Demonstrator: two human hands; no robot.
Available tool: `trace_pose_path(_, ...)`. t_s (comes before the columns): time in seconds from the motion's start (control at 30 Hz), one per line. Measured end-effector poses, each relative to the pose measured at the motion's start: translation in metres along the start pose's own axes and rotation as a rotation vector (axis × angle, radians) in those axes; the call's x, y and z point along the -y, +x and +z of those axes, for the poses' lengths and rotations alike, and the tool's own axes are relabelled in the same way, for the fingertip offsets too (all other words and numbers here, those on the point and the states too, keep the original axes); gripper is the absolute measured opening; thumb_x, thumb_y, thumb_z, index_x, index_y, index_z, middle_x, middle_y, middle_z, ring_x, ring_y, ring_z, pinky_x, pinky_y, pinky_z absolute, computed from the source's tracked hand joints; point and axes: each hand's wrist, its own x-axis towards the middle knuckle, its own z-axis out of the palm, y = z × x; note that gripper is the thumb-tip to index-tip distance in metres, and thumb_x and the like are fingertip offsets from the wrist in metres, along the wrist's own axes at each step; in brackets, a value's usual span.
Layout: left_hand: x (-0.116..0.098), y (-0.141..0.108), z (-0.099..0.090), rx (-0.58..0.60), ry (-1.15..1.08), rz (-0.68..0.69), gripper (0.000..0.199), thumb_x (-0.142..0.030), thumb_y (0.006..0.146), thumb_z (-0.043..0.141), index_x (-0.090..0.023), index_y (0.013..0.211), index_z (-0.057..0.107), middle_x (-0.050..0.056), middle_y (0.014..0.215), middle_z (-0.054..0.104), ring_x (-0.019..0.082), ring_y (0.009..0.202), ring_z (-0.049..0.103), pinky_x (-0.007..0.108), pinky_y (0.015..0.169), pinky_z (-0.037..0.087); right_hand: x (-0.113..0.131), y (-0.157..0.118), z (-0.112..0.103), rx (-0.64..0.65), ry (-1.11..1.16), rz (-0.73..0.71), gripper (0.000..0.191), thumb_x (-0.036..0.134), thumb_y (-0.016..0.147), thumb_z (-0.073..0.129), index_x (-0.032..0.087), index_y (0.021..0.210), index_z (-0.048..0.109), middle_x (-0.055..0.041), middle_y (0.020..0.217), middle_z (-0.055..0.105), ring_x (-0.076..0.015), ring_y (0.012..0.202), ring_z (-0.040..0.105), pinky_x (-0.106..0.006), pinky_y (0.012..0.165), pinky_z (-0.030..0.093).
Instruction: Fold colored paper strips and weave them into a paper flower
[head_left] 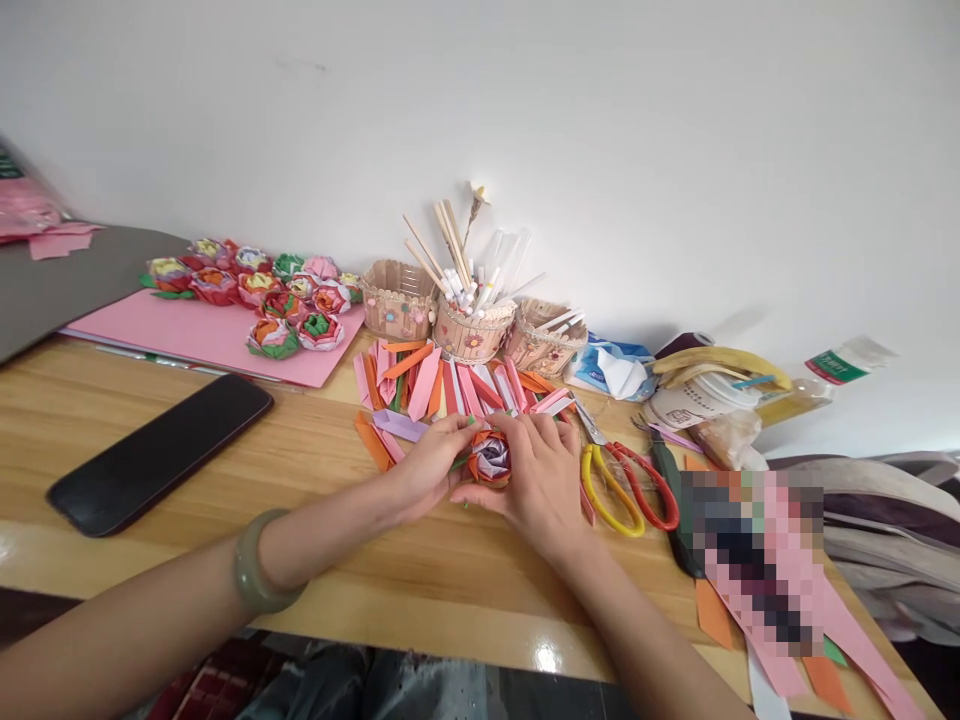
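Lilac-centred orange paper flower (492, 459)

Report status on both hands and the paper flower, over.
Left hand and right hand holding paper flower between them. Scissors beside right hand. Folded paper strips just beyond the hands.

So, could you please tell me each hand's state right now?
Left hand: closed, holding an orange and purple paper flower.
Right hand: closed, holding the same flower.

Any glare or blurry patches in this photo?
Head view: white glare low on the table; coarse pixel blocks over the pink paper strips at right; a faint shadow on the wall above the white cup; the paper flower between left hand and right hand looks fairly clear.
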Motion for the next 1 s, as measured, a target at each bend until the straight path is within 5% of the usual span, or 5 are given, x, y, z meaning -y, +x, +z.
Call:
trace_pose_path(0.47, 0.007, 0.001, -0.005, 0.038, 0.231, 0.015, 0.008, -0.015, 0.077, 0.049, -0.016, 0.07, 0.045, -0.004, 0.064, 0.049, 0.007, 0.058, 0.05, 0.019, 0.053, 0.041, -0.003, -0.003, 0.005, -0.02, 0.147, 0.039, 0.027, 0.041, 0.085, 0.045, 0.016, 0.081, 0.054, -0.0058, 0.069, 0.064, -0.0175, 0.062, 0.059, -0.026, 0.056, 0.038)
trace_pose_path(0.63, 0.014, 0.009, -0.013, 0.04, 0.488, 0.306, 0.006, -0.016, 0.078, 0.047, -0.018, 0.072, 0.044, -0.003, 0.069, 0.049, 0.012, 0.07, 0.053, 0.024, 0.063, 0.045, -0.003, -0.005, 0.008, -0.051, 0.192, 0.088, 0.027, 0.031, 0.089, 0.034, 0.016, 0.079, 0.054, -0.0054, 0.065, 0.064, -0.0162, 0.058, 0.057, -0.025, 0.054, 0.038)
trace_pose_path(0.77, 0.013, 0.004, -0.015, 0.077, 0.611, 0.587, 0.017, -0.023, 0.081, 0.047, -0.02, 0.098, 0.047, 0.005, 0.102, 0.053, 0.014, 0.092, 0.054, 0.029, 0.08, 0.045, -0.006, -0.005, 0.009, -0.093, 0.148, 0.144, 0.03, 0.031, 0.09, 0.032, 0.017, 0.075, 0.055, -0.0054, 0.062, 0.063, -0.0161, 0.056, 0.056, -0.025, 0.053, 0.036)
trace_pose_path(0.9, 0.01, -0.005, -0.015, 0.268, 0.744, 0.655, 0.024, -0.029, 0.082, 0.05, -0.021, 0.104, 0.054, 0.007, 0.113, 0.054, 0.017, 0.095, 0.055, 0.031, 0.083, 0.045, -0.011, -0.005, 0.009, -0.1, 0.146, 0.258, 0.032, 0.039, 0.089, 0.034, 0.016, 0.081, 0.055, -0.0074, 0.068, 0.065, -0.0185, 0.062, 0.059, -0.025, 0.056, 0.038)
trace_pose_path(1.0, 0.008, -0.001, -0.017, 0.233, 0.751, 0.646, 0.03, -0.029, 0.076, 0.059, -0.021, 0.104, 0.058, 0.006, 0.103, 0.062, 0.018, 0.093, 0.057, 0.03, 0.082, 0.046, -0.014, -0.005, 0.007, -0.039, 0.322, 0.331, 0.036, 0.046, 0.088, 0.034, 0.017, 0.096, 0.052, -0.0081, 0.082, 0.066, -0.0193, 0.069, 0.061, -0.027, 0.061, 0.042)
